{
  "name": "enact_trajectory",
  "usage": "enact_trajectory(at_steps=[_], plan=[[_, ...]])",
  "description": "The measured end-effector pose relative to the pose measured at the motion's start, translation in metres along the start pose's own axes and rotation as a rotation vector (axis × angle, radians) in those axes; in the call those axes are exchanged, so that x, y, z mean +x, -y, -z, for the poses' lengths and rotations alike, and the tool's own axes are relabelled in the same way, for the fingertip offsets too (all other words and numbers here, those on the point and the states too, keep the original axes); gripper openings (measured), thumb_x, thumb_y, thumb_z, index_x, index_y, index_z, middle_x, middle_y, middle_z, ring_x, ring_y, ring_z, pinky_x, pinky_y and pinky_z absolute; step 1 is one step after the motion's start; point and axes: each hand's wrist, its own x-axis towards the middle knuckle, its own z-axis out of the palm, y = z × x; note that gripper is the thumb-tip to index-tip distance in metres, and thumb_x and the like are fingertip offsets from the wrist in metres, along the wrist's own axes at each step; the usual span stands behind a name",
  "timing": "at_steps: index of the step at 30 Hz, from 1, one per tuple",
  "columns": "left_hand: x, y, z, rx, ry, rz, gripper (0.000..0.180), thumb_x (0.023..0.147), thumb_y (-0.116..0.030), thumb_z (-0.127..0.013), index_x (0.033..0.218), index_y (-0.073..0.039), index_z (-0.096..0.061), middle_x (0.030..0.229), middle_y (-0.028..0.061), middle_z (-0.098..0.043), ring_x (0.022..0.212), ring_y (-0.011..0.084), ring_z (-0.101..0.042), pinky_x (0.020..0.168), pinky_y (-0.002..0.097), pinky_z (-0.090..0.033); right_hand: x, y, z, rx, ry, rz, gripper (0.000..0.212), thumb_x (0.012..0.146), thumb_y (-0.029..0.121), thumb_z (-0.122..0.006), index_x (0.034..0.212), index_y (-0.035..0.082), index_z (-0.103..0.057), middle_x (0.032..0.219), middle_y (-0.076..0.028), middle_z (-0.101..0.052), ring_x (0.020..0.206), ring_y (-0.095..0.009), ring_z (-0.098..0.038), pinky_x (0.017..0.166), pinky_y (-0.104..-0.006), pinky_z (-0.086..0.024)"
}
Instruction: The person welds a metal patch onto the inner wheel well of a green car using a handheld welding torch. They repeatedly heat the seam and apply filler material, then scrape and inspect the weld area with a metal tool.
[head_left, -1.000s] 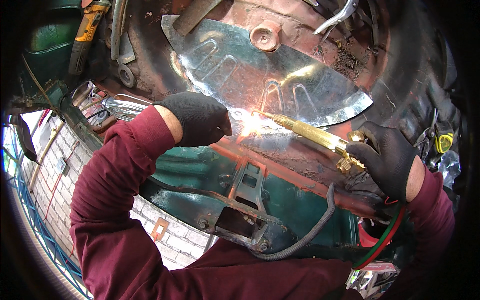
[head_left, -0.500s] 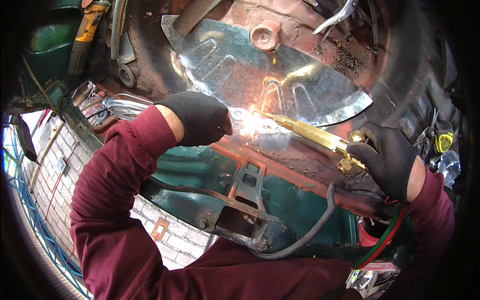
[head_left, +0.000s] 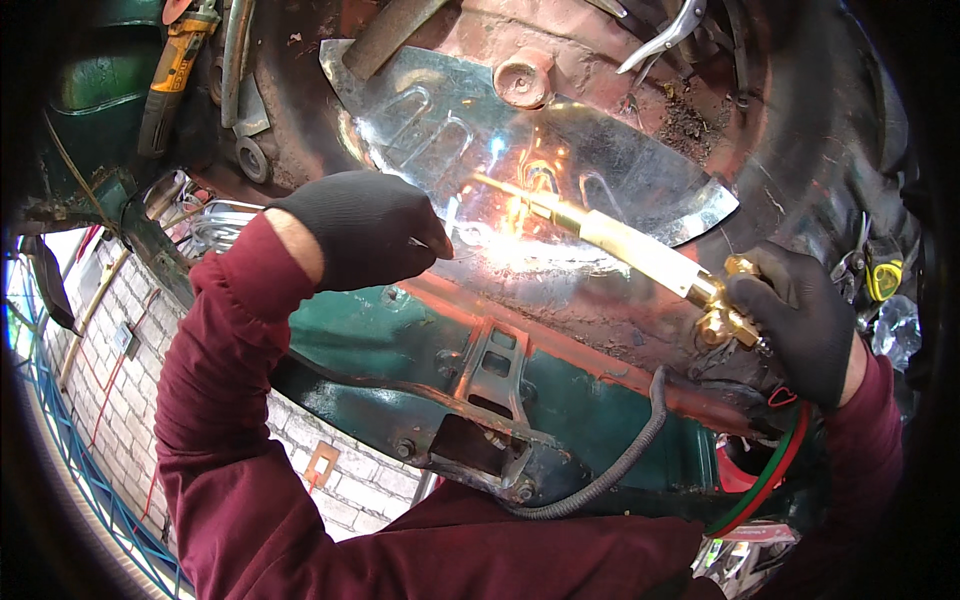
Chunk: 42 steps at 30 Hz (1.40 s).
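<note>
My left hand (head_left: 368, 232), in a black glove, pinches a thin filler wire (head_left: 466, 256) whose short end points toward the glowing seam. The fingers of my gloved right hand (head_left: 800, 320) wrap round the valve end of a brass gas torch (head_left: 630, 247). The torch's narrow tip points up and left over a curved sheet-metal panel (head_left: 640, 165). Bright glare and orange sparks rise near the panel's lower edge, so the seam there is partly hidden. A red hose and a green hose (head_left: 780, 465) hang below my right wrist.
A yellow angle grinder (head_left: 178, 75) lies at the upper left, near a metal ring (head_left: 252, 158). Coiled wire (head_left: 218, 230) sits behind my left wrist. Locking pliers (head_left: 672, 38) lie at the top right, and a tape measure (head_left: 884, 281) at the right. A corrugated conduit (head_left: 615, 480) curves below the work.
My left hand has drawn back left, showing the wire end. My right hand has shifted slightly right and down, while the torch tip has swung up and left, away from the seam. Sparks spread more widely.
</note>
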Motion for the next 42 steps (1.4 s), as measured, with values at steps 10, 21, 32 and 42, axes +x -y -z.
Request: enact_trajectory(at_steps=[10,21,32,42], plan=[[-0.004,-0.001,-0.014,-0.043,0.016,0.013,0.026,0.100,-0.023,-0.069,0.115,-0.008,-0.086,0.104,0.0191,-0.082,0.094,0.0376,-0.079,0.087,0.0475,-0.061,-0.025,-0.014,0.001,0.124,-0.094,-0.032,0.032,0.109,0.024,-0.062,0.115,-0.006,-0.071,0.094,-0.012,-0.072,0.086,-0.015,-0.065,0.081,-0.0345,-0.053],[0.000,-0.006,-0.019,0.052,0.022,0.024,0.028,0.100,-0.024,-0.068,0.118,-0.011,-0.085,0.103,0.0185,-0.082,0.094,0.0376,-0.079,0.088,0.0473,-0.061,-0.038,-0.042,-0.032,0.171,-0.095,-0.108,0.033,0.110,0.025,-0.064,0.120,-0.005,-0.072,0.101,-0.015,-0.076,0.093,-0.017,-0.070,0.087,-0.0360,-0.055],[0.014,-0.004,-0.026,0.061,0.053,0.053,0.026,0.096,-0.024,-0.069,0.112,-0.017,-0.088,0.107,0.0143,-0.083,0.098,0.0357,-0.079,0.092,0.0477,-0.062,-0.036,-0.055,-0.049,0.139,-0.059,-0.097,0.033,0.110,0.026,-0.064,0.118,-0.005,-0.069,0.097,-0.021,-0.074,0.088,-0.023,-0.072,0.084,-0.0398,-0.055],[0.019,-0.001,-0.028,0.077,0.068,0.043,0.025,0.096,-0.023,-0.070,0.112,-0.016,-0.087,0.107,0.0153,-0.083,0.099,0.0359,-0.079,0.092,0.0476,-0.062,-0.033,-0.055,-0.054,0.125,-0.049,-0.066,0.037,0.110,0.031,-0.064,0.114,-0.006,-0.069,0.093,-0.022,-0.073,0.086,-0.028,-0.072,0.081,-0.0424,-0.055]])
